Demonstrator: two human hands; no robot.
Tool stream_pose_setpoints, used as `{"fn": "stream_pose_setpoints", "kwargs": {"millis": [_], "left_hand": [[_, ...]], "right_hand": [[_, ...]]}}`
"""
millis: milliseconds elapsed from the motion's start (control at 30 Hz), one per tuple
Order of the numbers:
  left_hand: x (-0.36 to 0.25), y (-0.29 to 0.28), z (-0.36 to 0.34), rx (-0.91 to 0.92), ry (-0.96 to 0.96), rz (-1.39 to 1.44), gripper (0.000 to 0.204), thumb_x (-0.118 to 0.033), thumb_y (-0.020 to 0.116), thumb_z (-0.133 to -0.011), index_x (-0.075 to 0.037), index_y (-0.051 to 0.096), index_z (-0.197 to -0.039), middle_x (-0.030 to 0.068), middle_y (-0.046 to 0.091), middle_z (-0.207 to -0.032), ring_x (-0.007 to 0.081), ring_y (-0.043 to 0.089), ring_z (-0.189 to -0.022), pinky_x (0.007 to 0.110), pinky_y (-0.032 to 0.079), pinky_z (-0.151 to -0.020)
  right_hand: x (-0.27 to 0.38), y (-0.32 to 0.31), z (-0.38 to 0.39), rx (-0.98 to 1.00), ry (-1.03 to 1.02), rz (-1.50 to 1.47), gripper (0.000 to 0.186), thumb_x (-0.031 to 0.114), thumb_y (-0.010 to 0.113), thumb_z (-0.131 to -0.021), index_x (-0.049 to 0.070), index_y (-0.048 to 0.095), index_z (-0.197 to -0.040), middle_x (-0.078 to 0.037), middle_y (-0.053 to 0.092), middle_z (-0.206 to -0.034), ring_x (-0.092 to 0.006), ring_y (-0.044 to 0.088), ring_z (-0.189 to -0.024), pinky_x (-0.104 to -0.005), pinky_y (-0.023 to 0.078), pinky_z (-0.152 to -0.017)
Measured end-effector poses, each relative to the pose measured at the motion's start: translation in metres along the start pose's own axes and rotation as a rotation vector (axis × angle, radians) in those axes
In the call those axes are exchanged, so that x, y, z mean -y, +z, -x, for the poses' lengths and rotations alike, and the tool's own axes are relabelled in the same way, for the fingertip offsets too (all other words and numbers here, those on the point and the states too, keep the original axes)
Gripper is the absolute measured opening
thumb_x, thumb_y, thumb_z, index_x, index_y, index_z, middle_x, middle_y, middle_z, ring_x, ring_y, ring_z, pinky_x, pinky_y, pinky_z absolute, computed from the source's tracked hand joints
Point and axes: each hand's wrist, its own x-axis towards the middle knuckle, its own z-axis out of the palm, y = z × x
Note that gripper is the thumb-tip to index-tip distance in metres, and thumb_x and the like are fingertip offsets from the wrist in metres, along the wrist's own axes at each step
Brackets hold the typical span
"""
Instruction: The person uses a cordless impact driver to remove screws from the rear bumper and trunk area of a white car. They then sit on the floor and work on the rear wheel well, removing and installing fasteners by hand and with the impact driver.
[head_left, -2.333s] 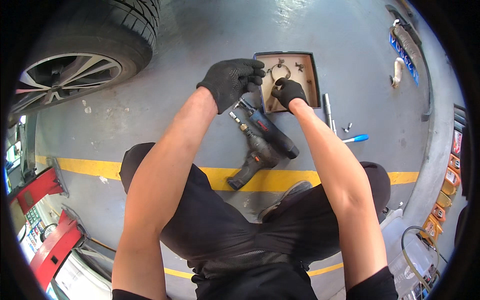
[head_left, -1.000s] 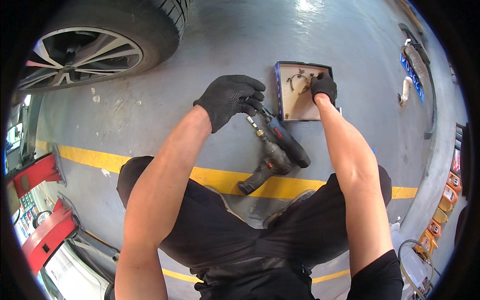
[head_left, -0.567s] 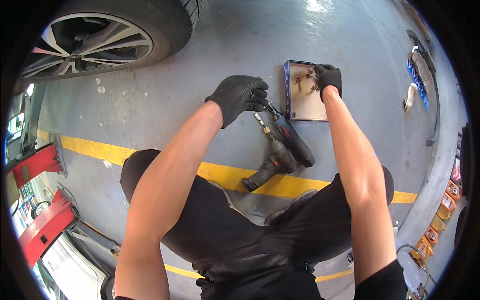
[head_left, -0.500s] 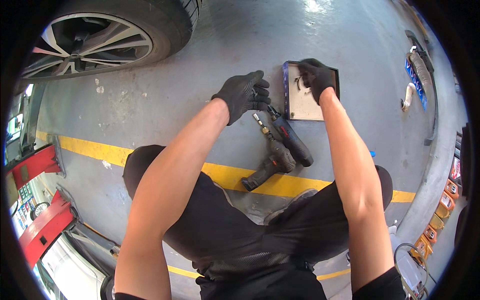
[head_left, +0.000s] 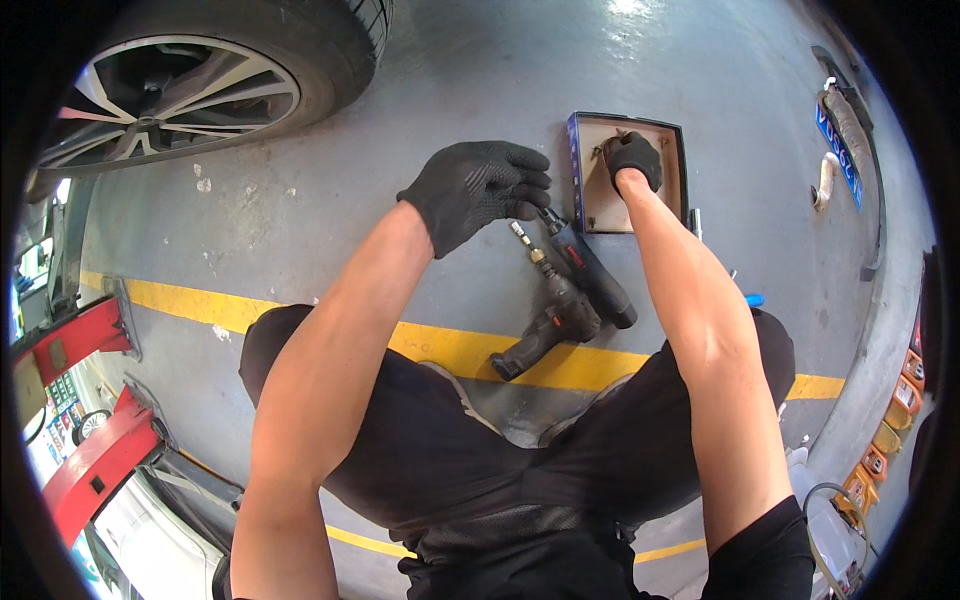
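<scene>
Black-gloved right hand [head_left: 634, 160] dipped, fingers curled, into the shallow tray [head_left: 679, 150] on the floor; left hand [head_left: 478, 188] hovered loosely closed above the power driver [head_left: 572, 300]. Best picked slowly, one piece at a time.

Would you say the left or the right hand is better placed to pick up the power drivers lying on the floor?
Probably the left. The left hand hovers open just above the power drivers, nearly touching them, while the right hand is busy reaching into the shallow tray farther away.
</scene>
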Motion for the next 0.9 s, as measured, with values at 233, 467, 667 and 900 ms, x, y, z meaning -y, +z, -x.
{"fn": "stream_pose_setpoints", "kwargs": {"millis": [233,467,667,900], "left_hand": [[0.009,-0.012,-0.014,-0.034,-0.081,-0.068,0.029,-0.013,0.057,-0.093,0.005,0.063,-0.115,0.0176,0.067,-0.101,0.0228,0.066,-0.085,0.032,0.052,-0.07],[0.029,0.01,-0.049,-0.042,-0.254,0.184,0.027,-0.021,0.053,-0.096,0.001,0.065,-0.106,0.0112,0.067,-0.09,0.0203,0.066,-0.078,0.032,0.052,-0.066],[0.043,0.028,-0.08,0.331,-0.295,0.048,0.028,-0.003,0.057,-0.09,0.008,0.062,-0.116,0.0142,0.069,-0.098,0.0183,0.063,-0.076,0.028,0.051,-0.065],[0.033,0.073,-0.088,0.397,-0.36,0.088,0.025,-0.008,0.059,-0.092,0.008,0.063,-0.11,0.0159,0.068,-0.092,0.0195,0.066,-0.074,0.027,0.052,-0.059]], "right_hand": [[0.0,-0.008,0.04,-0.069,-0.189,-0.275,0.033,0.035,0.054,-0.091,0.008,0.073,-0.095,-0.017,0.071,-0.097,-0.0349,0.068,-0.094,-0.0435,0.053,-0.081],[0.059,-0.107,0.186,0.266,-0.359,-0.683,0.026,0.032,0.067,-0.087,0.009,0.071,-0.1,-0.014,0.071,-0.087,-0.0315,0.069,-0.081,-0.0349,0.052,-0.075],[0.013,-0.136,0.212,0.085,0.002,-0.631,0.035,0.034,0.067,-0.086,0.002,0.07,-0.101,-0.017,0.071,-0.087,-0.0278,0.07,-0.081,-0.0359,0.052,-0.074],[-0.005,-0.188,0.283,0.433,-0.017,-0.295,0.028,0.028,0.064,-0.088,0.004,0.067,-0.103,-0.015,0.069,-0.085,-0.0255,0.067,-0.077,-0.0364,0.051,-0.072]]}}
